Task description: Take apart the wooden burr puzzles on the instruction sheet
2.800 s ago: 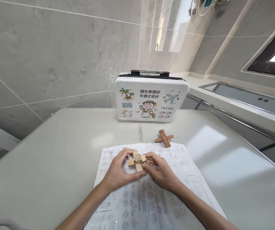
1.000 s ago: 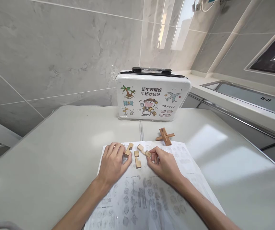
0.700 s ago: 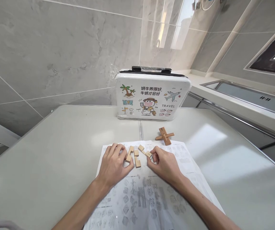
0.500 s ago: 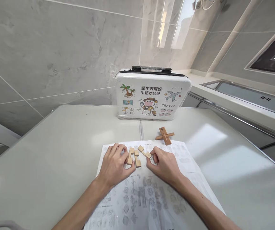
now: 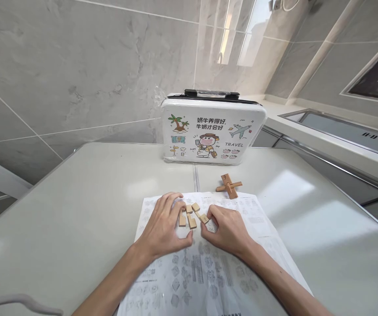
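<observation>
Three light wooden puzzle pieces with notches lie side by side on a printed paper sheet [image 5: 221,267]. My left hand [image 5: 164,224] arches over the left piece [image 5: 182,220], its fingertips at that piece's upper end and its thumb stretched out below, apart from the wood. Between the hands rests the middle piece [image 5: 192,223], slightly tilted. My right hand [image 5: 228,226] has thumb and index finger closed on the lower end of the slanted right piece [image 5: 204,218]. Beyond the sheet's far edge stands a brown assembled wooden cross puzzle [image 5: 229,186] with a dark mark on it.
A white cartoon-printed case [image 5: 213,127] in clear plastic stands at the back of the white table [image 5: 77,210], against grey tiles. To the right runs a counter with a sink [image 5: 347,131]. A pale cord-like strip [image 5: 20,299] shows at lower left.
My left hand has opened its thumb away and reached over the left piece's top. The left and middle pieces sit closer to the right one. My right hand stays at its piece.
</observation>
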Demonstrator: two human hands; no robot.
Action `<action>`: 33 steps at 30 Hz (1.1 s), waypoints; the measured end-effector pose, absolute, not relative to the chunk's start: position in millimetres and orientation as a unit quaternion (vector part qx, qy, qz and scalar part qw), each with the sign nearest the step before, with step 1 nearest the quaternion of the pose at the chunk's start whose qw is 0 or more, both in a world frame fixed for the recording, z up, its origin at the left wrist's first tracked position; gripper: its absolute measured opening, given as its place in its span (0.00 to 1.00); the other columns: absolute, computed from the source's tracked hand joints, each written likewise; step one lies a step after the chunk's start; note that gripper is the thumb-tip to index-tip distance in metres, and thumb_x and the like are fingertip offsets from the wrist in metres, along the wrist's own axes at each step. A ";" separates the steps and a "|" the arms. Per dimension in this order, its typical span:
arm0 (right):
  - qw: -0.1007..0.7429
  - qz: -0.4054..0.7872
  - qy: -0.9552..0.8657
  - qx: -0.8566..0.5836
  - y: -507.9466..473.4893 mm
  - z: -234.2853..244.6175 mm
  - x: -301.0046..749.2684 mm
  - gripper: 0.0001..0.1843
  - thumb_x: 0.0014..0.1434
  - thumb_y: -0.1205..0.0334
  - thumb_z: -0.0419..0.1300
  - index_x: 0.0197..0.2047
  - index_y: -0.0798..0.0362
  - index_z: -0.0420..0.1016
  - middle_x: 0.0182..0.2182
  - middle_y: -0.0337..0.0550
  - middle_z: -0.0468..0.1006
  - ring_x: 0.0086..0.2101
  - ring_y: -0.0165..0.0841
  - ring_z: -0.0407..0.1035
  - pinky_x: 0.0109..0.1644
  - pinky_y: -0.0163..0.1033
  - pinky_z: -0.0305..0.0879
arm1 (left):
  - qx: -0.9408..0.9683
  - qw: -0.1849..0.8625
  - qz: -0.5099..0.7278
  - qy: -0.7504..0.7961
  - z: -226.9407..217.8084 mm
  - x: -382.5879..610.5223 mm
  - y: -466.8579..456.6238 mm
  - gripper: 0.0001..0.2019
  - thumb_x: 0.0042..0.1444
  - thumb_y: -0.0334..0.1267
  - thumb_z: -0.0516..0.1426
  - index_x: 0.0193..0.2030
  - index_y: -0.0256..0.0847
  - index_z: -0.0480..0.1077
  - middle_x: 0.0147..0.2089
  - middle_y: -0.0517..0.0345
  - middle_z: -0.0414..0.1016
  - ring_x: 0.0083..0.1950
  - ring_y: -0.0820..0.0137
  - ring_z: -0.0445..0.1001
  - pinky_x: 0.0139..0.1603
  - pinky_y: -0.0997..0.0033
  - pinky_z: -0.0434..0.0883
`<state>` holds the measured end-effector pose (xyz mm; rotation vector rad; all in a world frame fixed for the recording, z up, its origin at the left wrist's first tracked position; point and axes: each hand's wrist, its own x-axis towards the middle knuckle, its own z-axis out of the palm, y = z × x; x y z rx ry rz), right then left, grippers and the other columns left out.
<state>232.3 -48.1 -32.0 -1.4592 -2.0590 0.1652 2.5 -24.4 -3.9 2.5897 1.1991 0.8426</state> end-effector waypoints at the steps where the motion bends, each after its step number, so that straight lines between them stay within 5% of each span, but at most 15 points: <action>1: 0.300 0.065 -0.780 -0.546 -48.3 -32.1 232.1 0.13 0.56 0.62 0.63 0.31 0.48 0.59 0.24 0.31 0.69 0.23 0.29 0.61 0.29 0.37 0.46 | 0.871 0.088 0.278 0.395 -5.9 2.6 -24.0 0.28 0.49 0.40 0.66 0.57 0.44 0.65 0.66 0.43 0.68 0.69 0.45 0.65 0.66 0.43 0.69; 6: 0.294 0.074 -0.797 -0.522 -49.6 -31.5 231.6 0.12 0.57 0.60 0.64 0.33 0.49 0.62 0.25 0.31 0.70 0.24 0.29 0.59 0.30 0.37 0.47 | 0.880 0.128 0.261 0.375 -12.3 2.7 -22.4 0.36 0.54 0.38 0.67 0.67 0.47 0.57 0.67 0.46 0.69 0.71 0.48 0.65 0.70 0.44 0.66; 15: 0.288 0.087 -0.812 -0.500 -50.9 -29.7 231.8 0.08 0.56 0.61 0.63 0.39 0.49 0.69 0.28 0.35 0.74 0.26 0.32 0.66 0.32 0.38 0.51 | 0.876 0.167 0.253 0.374 -7.8 3.0 -22.2 0.32 0.59 0.39 0.67 0.66 0.46 0.59 0.60 0.48 0.73 0.62 0.52 0.71 0.62 0.50 0.72; 33: 0.268 0.100 -0.839 -0.463 -51.0 -30.3 234.3 0.15 0.63 0.65 0.61 0.53 0.49 0.76 0.34 0.41 0.80 0.33 0.37 0.73 0.35 0.39 0.59 | 0.868 0.222 0.223 0.384 -4.5 1.7 -23.7 0.31 0.63 0.44 0.66 0.70 0.50 0.61 0.62 0.47 0.71 0.63 0.53 0.70 0.61 0.52 0.74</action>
